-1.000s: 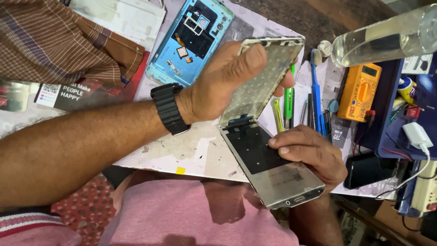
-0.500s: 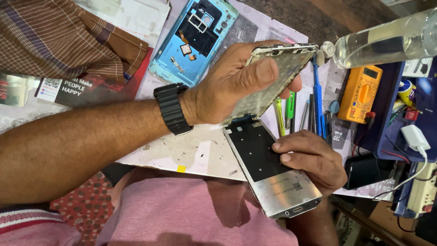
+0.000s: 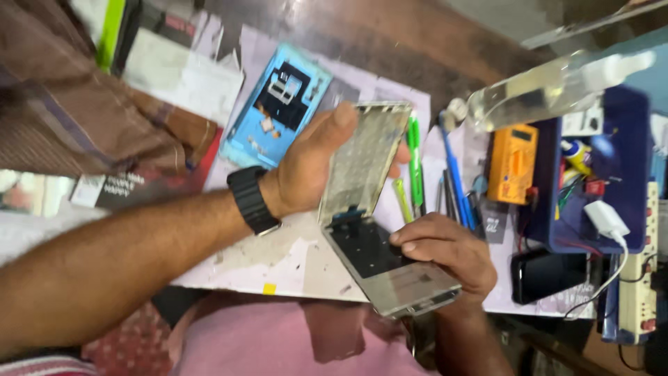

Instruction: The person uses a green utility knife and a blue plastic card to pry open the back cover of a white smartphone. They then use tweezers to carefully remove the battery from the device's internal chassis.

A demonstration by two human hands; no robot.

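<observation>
Your left hand [image 3: 313, 170] is gripping the metal phone frame [image 3: 365, 161] and holding it tilted up off the table. Your thumb is running along its top-left edge, and your fingertips are curling round the right edge, poking out near the green pen [image 3: 415, 157]. Your palm is sitting behind the frame's left side, so the plate is lying across your fingers, clamped between thumb and fingertips. A black wristwatch [image 3: 252, 200] is sitting on that wrist.

Your right hand [image 3: 445, 252] is pressing down on the phone body [image 3: 390, 268], which is lying flat at the table's near edge, just below the raised frame. Your fingers are curled over its right side with the tips resting on the dark inner panel; your thumb is hidden, so a full grasp is probably there but I cannot tell for sure. The silver lower end of the body is sticking out past your hand toward you. Frame and body are meeting at the hinge-like line between your two hands.

On the white worktable [image 3: 278, 257], a light blue phone shell [image 3: 278, 115] is lying behind your left hand, well apart from it. A yellow multimeter [image 3: 513, 162] is sitting right of the pens, beside a blue tray [image 3: 619, 230]. A clear bottle [image 3: 543, 90] is blurring across the upper right. A brown checked cloth [image 3: 76, 118] is lying at far left.
</observation>
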